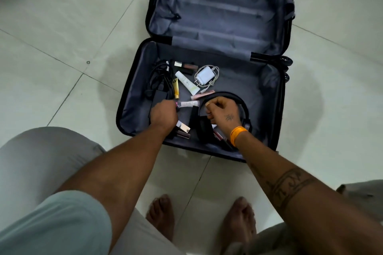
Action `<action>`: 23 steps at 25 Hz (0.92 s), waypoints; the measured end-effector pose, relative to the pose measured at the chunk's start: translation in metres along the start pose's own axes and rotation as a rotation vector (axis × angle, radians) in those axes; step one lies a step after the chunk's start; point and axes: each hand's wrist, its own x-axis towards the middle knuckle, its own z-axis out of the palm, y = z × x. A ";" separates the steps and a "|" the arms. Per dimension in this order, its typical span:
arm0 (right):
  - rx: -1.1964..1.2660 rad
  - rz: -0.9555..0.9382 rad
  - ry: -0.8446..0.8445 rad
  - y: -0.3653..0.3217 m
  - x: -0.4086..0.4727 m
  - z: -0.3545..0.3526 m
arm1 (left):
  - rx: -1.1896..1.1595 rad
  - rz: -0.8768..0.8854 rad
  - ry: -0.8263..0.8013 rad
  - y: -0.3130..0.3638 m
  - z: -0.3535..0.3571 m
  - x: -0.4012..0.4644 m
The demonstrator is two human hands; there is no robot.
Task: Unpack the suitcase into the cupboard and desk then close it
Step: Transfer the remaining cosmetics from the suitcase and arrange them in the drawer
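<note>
While the suitcase (207,64) lies open on pale floor tiles (62,47) at centre frame, the left hand (163,113) pinches a small tube (189,104) and the right hand (222,113) curls above black headphones (223,118), its grip unclear.

Open suitcase (207,64) on the floor (62,47).
Inside: cables (159,76) left, charger (205,75) behind, headphones (223,114) right, tubes (187,83) between.
</note>
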 end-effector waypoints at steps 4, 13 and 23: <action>-0.134 -0.098 0.005 0.002 0.025 0.009 | -0.084 -0.020 0.020 0.001 0.003 0.011; -0.775 -0.524 -0.025 -0.064 0.124 0.068 | -1.320 -0.388 0.044 -0.012 -0.026 0.023; -1.265 -0.670 -0.143 -0.071 0.160 0.076 | -1.301 -0.327 -0.003 -0.007 -0.029 0.012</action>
